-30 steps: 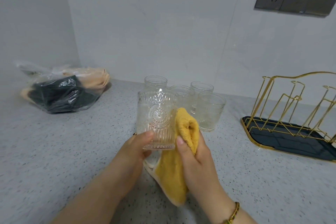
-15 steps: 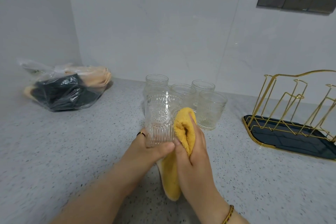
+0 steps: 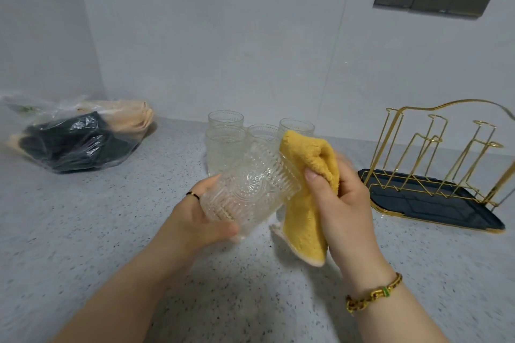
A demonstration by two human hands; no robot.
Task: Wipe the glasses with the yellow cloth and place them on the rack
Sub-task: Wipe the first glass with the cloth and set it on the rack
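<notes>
So far my left hand (image 3: 203, 217) grips the first glass (image 3: 250, 189) tilted above the desk (image 3: 83, 231), my right hand (image 3: 342, 203) pinches the yellow cloth (image 3: 306, 198) against its rim, four glasses (image 3: 225, 145) wait behind it, and the rack (image 3: 434, 164) to its right holds none.

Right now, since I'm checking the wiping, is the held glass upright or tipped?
Tipped. The glass leans with its mouth toward the cloth in the right hand; the left hand grips its base.
</notes>
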